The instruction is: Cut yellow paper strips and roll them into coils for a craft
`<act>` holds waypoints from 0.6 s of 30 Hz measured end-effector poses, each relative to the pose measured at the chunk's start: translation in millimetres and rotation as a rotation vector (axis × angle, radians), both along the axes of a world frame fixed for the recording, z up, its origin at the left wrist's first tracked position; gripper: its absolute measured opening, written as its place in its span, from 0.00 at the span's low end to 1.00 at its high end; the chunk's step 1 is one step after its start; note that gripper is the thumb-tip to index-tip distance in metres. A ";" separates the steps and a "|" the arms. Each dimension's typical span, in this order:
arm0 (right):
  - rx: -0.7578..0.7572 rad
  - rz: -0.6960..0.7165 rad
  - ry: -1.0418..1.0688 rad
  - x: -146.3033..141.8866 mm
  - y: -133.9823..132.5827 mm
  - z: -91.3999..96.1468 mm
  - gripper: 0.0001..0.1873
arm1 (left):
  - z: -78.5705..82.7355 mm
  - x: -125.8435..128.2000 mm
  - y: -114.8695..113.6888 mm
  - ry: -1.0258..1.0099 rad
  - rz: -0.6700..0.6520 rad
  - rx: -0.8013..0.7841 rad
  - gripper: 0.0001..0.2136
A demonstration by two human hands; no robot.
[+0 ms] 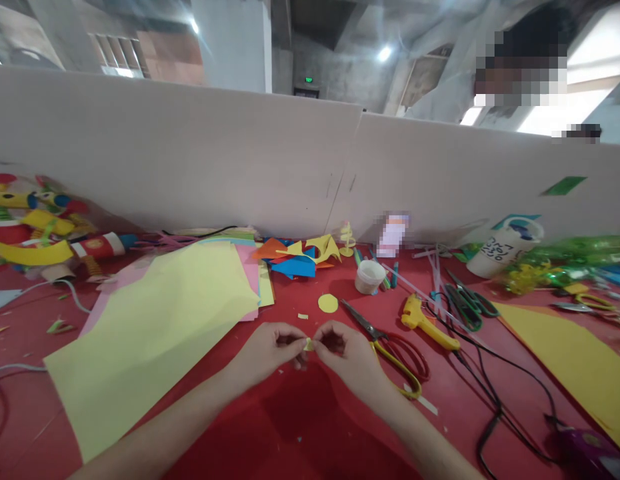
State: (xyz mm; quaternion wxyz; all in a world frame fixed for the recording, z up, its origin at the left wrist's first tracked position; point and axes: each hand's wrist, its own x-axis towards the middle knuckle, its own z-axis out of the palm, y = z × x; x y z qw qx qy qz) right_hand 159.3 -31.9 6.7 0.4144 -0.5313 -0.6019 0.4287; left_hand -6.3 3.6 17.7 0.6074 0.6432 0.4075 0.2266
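My left hand point(271, 348) and my right hand point(346, 350) meet over the red table point(300, 413), fingertips pinched together on a small yellow paper scrap point(309, 345). Just beyond the hands lies a cut yellow paper circle point(328, 303). Yellow-handled scissors point(390, 347) rest right of my right hand, blades pointing up-left. A large pale yellow sheet point(155, 333) lies left of my left hand on a stack of coloured paper.
A yellow glue gun point(427, 323) with a black cord, green scissors point(465, 303), a small white cup point(369, 276), folded blue and orange paper point(295, 259), a yellow sheet point(565, 353) at right, craft toys point(35, 227) far left. A white partition point(240, 160) backs the table; a person stands behind it.
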 end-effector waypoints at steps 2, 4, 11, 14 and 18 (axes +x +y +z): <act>0.054 -0.025 -0.078 -1.7 -1.9 2.2 0.01 | 0.4 0.6 -0.7 0.013 0.002 0.004 0.10; 0.127 -0.050 -0.158 -2.9 -3.3 4.1 0.02 | 0.1 0.9 -1.3 0.021 0.000 0.018 0.10; 0.250 0.003 -0.256 2.0 -3.5 3.8 0.05 | -2.9 -2.1 -0.3 -0.016 -0.045 0.082 0.11; 0.279 0.061 -0.247 4.8 -2.9 3.0 0.05 | -4.3 -3.4 1.7 -0.015 -0.058 0.090 0.11; 0.235 0.066 -0.183 5.3 -1.7 2.2 0.04 | -4.9 -3.0 3.7 -0.048 -0.070 0.036 0.11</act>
